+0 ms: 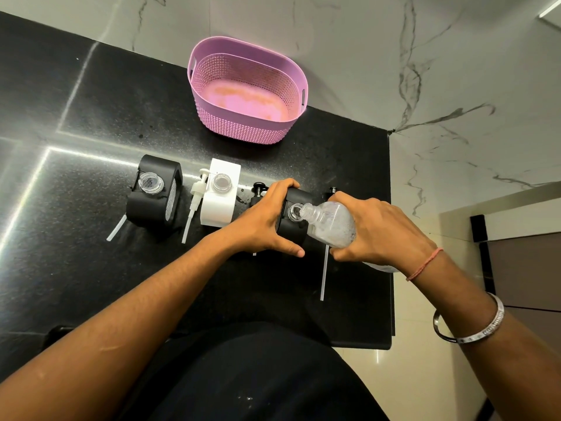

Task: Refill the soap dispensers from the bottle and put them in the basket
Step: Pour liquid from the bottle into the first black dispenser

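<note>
Three soap dispensers stand in a row on the black counter, all with open necks. My left hand grips the right black dispenser. My right hand holds a clear refill bottle tilted, its mouth at that dispenser's opening. The white dispenser stands in the middle and another black dispenser at the left. The pink basket sits behind them with nothing in it.
A white pump head with its tube lies between the left and middle dispensers. Black pump heads lie near my left hand, and a long white tube lies below my right hand. The counter's right edge is close.
</note>
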